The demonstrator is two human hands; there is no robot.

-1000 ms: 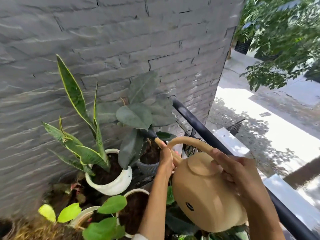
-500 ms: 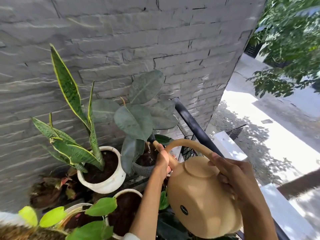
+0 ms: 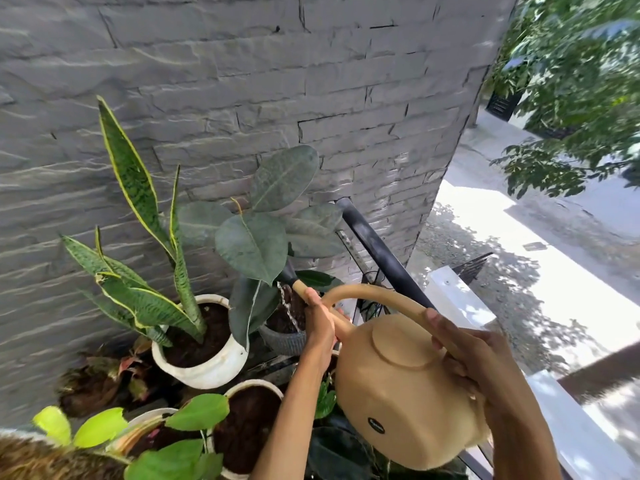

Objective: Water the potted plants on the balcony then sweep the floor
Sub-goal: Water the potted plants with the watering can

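Tilted watering can (image 3: 408,393) over potted plants (image 3: 277,306)

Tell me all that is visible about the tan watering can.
The watering can looks like matte tan plastic, round-bodied, with a flat round lid, an arched handle and a small dark oval label. It is tilted toward the dark grey pot, and a thin stream of water falls there. The right hand grips the handle; the left hand steadies the spout.

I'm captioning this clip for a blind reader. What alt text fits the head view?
Two hands tilt a tan watering can, pouring a thin stream of water into a dark pot holding a broad-leaved plant. The left hand steadies the spout, the right hand grips the arched handle; a snake plant stands left, against a grey brick wall.
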